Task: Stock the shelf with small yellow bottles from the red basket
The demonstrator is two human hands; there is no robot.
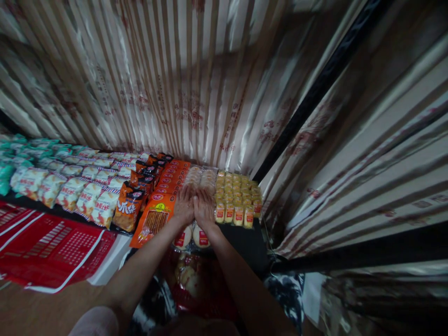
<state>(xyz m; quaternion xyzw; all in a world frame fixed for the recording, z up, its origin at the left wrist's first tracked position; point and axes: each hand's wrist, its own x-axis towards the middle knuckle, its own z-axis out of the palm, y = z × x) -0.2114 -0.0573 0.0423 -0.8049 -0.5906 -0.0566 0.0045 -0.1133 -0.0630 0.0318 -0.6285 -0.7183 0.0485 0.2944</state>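
My left hand [184, 204] and my right hand [204, 205] lie side by side on two rows of round, flat cakes [202, 237] in clear wrappers with red labels. The fingers of both hands point away from me, stretched over the wrappers, and they nearly meet at the thumbs. Cakes show in front of the hands and beyond them; those beneath are hidden. Left of my hands lie orange packs [157, 217] with brown sticks showing through a window. To the right stand rows of small yellow packets [238, 214] with red labels.
Orange-brown snack bags [129, 205], white bags [84, 198] and green bags [5, 175] fill the black shelf [241, 242] further left. A red basket [52, 247] sits at lower left. Striped plastic sheeting [196, 84] hangs behind, with a dark post [297, 121] at right.
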